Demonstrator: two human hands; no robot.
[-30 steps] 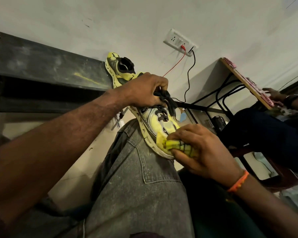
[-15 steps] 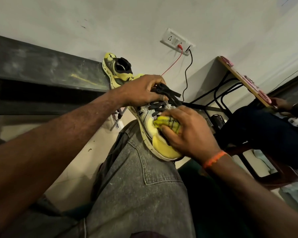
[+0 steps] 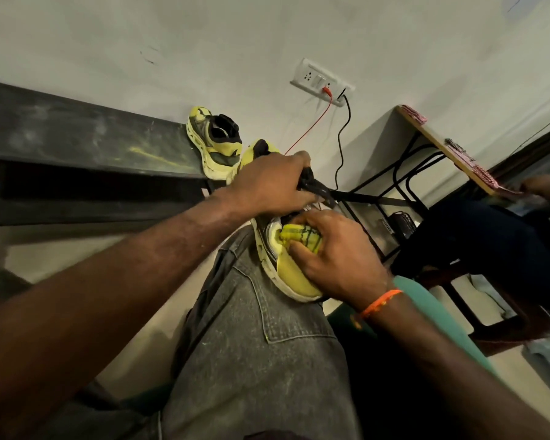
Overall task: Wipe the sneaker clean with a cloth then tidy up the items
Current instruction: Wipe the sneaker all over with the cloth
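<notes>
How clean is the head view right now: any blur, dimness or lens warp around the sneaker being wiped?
Head view: dim, flat indoor light, no glare. The yellow sneaker on the knee and yellow cloth with dark stripes look acceptably sharp; the other person's hand at the wooden desk is motion-blurred. Wide-angle warp tilts the white wall socket plate and stretches the near forearms.

We see a yellow sneaker (image 3: 294,277) with a pale, grimy sole lying on its side across a knee in grey jeans, toe toward us, its black laces (image 3: 315,185) pulled up at the tongue. Bunched against its upper is a yellow cloth (image 3: 299,238) with dark stripes. The second yellow sneaker (image 3: 215,142) rests at the end of a dark shelf, against the wall.
</notes>
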